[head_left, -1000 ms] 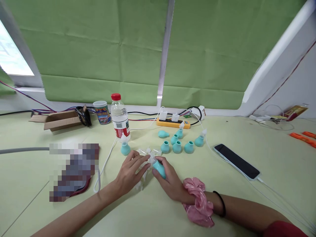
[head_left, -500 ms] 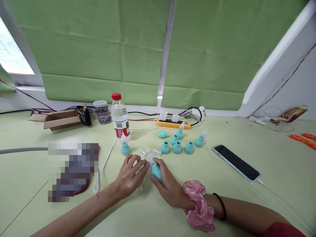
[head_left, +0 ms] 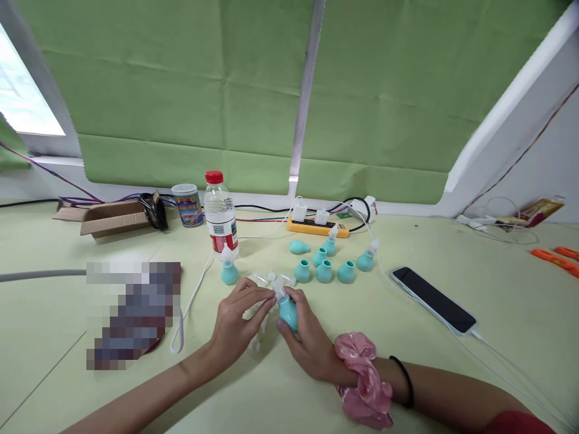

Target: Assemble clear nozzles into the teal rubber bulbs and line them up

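Note:
A teal rubber bulb [head_left: 288,314] sits in my right hand [head_left: 312,346], its fingers and thumb wrapped round the sides. At the bulb's mouth is a clear plastic nozzle [head_left: 279,289], which my left hand [head_left: 235,319] pinches between thumb and fingertips; how far it is seated I cannot tell. Small clear plastic pieces [head_left: 288,279] lie just beyond my hands, and others are partly hidden under my left hand. Behind and to the right stand several open teal bulbs [head_left: 324,272]. A bulb with a nozzle fitted [head_left: 230,272] stands to the left, and another [head_left: 365,259] to the right.
A red-capped water bottle [head_left: 221,214], a tin [head_left: 187,206] and an open cardboard box [head_left: 115,218] stand at the back left. An orange power strip [head_left: 317,227] lies behind the bulbs. On the right a phone [head_left: 432,298] is attached to a white cable.
My left hand's fingers have straightened a little and shifted at the nozzle. My right hand still holds the bulb in nearly the same place.

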`<move>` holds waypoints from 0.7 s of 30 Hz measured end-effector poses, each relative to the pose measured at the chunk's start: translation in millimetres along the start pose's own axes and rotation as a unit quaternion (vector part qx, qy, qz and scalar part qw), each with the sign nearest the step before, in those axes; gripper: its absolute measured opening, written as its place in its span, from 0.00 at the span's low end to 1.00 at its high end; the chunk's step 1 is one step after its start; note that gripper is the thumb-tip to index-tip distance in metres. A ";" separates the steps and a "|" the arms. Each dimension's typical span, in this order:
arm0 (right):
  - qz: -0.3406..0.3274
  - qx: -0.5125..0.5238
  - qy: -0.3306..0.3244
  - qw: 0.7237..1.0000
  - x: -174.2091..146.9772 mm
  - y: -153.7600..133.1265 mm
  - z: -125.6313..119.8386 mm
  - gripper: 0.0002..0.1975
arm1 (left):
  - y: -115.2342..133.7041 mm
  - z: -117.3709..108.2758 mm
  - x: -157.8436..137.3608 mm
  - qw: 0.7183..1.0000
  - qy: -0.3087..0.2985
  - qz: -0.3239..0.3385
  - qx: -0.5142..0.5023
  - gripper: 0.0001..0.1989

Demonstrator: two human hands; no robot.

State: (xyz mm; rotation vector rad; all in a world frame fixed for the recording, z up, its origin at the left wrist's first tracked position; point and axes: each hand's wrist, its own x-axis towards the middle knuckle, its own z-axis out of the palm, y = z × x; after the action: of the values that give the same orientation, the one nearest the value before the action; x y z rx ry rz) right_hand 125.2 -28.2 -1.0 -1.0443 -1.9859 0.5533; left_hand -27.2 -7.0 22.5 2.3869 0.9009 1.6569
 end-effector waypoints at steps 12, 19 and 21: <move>0.000 -0.028 -0.017 0.999 -1.0 -0.4 0.0 0.22 | -1.7 -12.3 5.3 0.896 -0.101 0.283 0.328 0.09; 0.038 0.027 0.001 0.999 1.3 2.2 0.6 0.20 | -13.2 -5.4 1.2 0.905 -0.144 0.232 0.325 0.05; 0.063 0.048 0.013 0.997 2.5 3.7 1.0 0.19 | -14.9 -4.5 1.3 0.915 -0.140 0.220 0.309 0.04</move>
State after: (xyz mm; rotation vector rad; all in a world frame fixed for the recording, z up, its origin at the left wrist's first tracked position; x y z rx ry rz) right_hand 125.3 -24.1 -3.0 -1.1171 -1.8618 0.6923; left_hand -37.0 4.8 19.4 3.3594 0.9985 1.1824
